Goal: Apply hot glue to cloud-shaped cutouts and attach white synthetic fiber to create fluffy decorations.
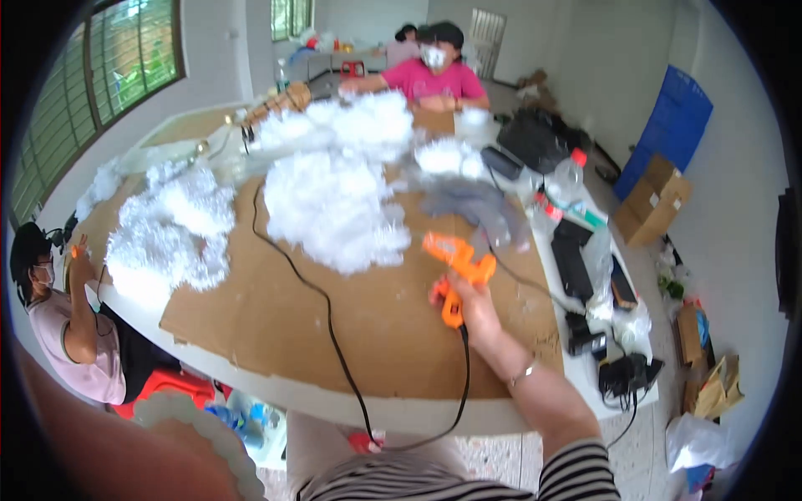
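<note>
My right hand point(474, 313) grips the handle of an orange glue gun point(455, 263), nozzle pointing up-left over the brown cardboard sheet point(276, 321). Its black cord point(464, 376) hangs down toward my lap. My left hand point(180, 442) is at the lower left edge, very close and blurred, holding a white scalloped round piece point(213, 430). Heaps of white stuffing point(334, 209) lie beyond the gun. A grey fabric piece point(472, 204) rests just past the gun's tip.
Another black cord point(288, 259) crosses the cardboard. More stuffing point(171, 234) sits at left. Black devices point(572, 259), a plastic bottle point(568, 175) and chargers line the right table edge. One person point(63, 321) sits at left, another in pink point(434, 75) at the far end. Cardboard boxes point(656, 200) stand on the floor.
</note>
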A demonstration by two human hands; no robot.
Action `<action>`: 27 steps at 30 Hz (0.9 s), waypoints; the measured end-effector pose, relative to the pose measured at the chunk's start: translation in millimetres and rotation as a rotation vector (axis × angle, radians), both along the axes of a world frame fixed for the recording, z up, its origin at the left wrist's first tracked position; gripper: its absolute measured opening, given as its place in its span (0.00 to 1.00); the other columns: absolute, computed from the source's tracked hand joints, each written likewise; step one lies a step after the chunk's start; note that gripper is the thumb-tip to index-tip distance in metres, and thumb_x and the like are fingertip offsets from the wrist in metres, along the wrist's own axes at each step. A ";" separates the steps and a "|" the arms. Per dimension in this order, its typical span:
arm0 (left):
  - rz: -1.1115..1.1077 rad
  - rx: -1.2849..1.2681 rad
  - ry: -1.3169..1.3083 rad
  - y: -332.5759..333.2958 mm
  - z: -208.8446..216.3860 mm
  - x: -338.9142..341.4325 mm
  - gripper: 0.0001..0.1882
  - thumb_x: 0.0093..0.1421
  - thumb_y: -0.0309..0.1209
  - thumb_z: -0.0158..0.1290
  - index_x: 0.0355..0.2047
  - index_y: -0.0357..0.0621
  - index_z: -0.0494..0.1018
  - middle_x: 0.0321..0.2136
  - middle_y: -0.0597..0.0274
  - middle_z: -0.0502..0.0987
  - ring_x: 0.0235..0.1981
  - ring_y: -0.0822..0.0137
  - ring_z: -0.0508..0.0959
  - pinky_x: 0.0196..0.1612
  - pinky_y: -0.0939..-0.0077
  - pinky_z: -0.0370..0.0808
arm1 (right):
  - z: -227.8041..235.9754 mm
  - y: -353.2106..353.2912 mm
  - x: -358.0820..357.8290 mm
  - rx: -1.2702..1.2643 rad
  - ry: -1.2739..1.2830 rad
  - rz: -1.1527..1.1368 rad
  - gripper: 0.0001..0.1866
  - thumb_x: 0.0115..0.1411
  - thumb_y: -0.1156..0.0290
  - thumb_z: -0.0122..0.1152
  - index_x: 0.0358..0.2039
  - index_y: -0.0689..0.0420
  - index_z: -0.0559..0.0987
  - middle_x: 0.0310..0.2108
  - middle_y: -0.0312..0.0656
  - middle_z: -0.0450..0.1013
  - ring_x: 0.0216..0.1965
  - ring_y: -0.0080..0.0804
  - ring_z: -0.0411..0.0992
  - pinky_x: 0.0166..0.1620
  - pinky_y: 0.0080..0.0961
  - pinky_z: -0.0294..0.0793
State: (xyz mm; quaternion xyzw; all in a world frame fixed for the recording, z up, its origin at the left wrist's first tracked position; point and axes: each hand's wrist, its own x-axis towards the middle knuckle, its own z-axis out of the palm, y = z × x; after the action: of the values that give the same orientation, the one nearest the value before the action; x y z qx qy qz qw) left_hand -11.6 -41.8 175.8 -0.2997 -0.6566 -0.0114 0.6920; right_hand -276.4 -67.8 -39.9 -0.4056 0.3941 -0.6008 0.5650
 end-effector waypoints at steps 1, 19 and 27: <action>0.034 -0.120 0.040 -2.6 26.1 9.7 0.20 0.51 0.36 0.58 0.45 0.45 0.73 0.41 0.61 0.75 0.48 0.61 0.69 0.60 0.52 0.48 | -2.9 4.8 1.1 0.016 -0.017 -0.010 0.08 0.63 0.67 0.51 0.34 0.60 0.69 0.27 0.43 0.71 0.28 0.33 0.72 0.34 0.29 0.73; 0.065 -0.022 0.209 88.6 -13.3 -2.4 0.14 0.53 0.40 0.50 0.39 0.54 0.75 0.34 0.67 0.75 0.43 0.61 0.68 0.62 0.40 0.34 | 14.2 5.5 3.9 0.031 -0.036 0.017 0.11 0.64 0.66 0.50 0.31 0.61 0.73 0.27 0.40 0.73 0.28 0.27 0.73 0.34 0.23 0.75; 0.013 0.022 0.275 121.8 -35.7 0.0 0.13 0.55 0.41 0.47 0.36 0.58 0.76 0.32 0.69 0.75 0.41 0.61 0.67 0.63 0.34 0.27 | 2.4 9.5 -3.9 0.055 -0.013 0.024 0.11 0.63 0.66 0.52 0.32 0.61 0.73 0.28 0.43 0.73 0.30 0.31 0.74 0.36 0.27 0.77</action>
State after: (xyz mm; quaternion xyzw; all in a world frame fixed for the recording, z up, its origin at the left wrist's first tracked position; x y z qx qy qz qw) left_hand -11.6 80.0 140.1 -0.2866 -0.5572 0.0269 0.7788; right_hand -280.3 -58.3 -37.4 -0.3907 0.4021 -0.5856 0.5855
